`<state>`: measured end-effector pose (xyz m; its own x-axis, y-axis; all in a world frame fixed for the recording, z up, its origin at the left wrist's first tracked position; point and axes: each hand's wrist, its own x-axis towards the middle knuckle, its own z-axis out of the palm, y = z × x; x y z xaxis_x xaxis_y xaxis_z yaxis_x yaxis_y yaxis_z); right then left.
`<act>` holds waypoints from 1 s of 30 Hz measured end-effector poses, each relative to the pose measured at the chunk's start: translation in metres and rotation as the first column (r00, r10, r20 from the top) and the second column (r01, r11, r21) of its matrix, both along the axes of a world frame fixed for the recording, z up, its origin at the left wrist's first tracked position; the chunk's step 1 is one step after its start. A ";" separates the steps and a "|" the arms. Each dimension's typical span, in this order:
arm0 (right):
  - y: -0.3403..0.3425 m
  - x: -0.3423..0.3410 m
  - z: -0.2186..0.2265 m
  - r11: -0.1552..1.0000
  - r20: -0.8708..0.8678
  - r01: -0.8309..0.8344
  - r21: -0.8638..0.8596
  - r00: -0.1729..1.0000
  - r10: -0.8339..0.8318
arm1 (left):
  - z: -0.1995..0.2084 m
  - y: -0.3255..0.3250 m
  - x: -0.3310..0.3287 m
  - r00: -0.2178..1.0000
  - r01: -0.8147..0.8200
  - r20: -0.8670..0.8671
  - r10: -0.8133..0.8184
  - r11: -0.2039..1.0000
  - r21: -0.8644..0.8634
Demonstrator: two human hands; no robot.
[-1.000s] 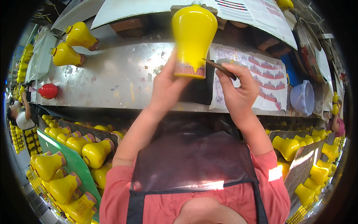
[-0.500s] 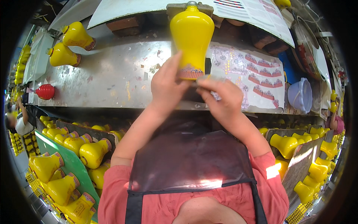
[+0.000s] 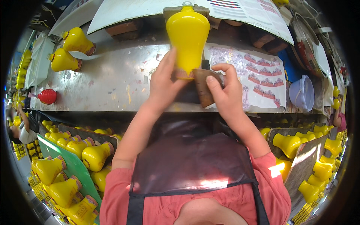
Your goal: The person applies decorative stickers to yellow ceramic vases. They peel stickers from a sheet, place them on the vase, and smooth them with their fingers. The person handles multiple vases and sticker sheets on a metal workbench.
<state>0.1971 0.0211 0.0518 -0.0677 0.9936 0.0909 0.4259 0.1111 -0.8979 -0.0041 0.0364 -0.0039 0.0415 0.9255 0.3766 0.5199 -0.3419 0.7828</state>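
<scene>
The yellow bottle (image 3: 188,37) lies over the bench (image 3: 108,84), neck far and base near, its neck at a grey-brown block (image 3: 170,13) that seems to prop that end. The left hand (image 3: 164,82) grips the base end from the left, fingers wrapped along its side, probably to steady it and leave the patterned band (image 3: 182,74) facing up. The right hand (image 3: 227,86) pinches a brown flat pad (image 3: 203,90) between thumb and fingers, its far left corner at the base's right edge; how firmly it presses, I cannot tell. The patterned sheet (image 3: 268,77) lies just right, seemingly for easy reach, with the lilac bucket (image 3: 302,93) beyond it. Two smaller-looking yellow bottles (image 3: 77,42) lie at far left, well apart from both hands.
</scene>
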 end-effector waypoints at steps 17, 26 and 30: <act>0.025 -0.015 -0.014 1.000 -0.204 0.005 -0.021 0.979 -0.009 | 0.023 -0.013 -0.002 0.254 0.367 0.967 0.033 0.921 -0.128; 0.054 -0.021 0.026 0.883 0.067 -0.132 0.449 0.991 0.114 | 0.022 -0.018 0.006 0.291 0.344 0.952 0.100 0.917 -0.201; 0.062 -0.018 0.039 0.891 0.043 -0.184 0.416 0.982 0.183 | 0.022 -0.017 0.003 0.334 0.364 0.938 0.094 0.905 -0.220</act>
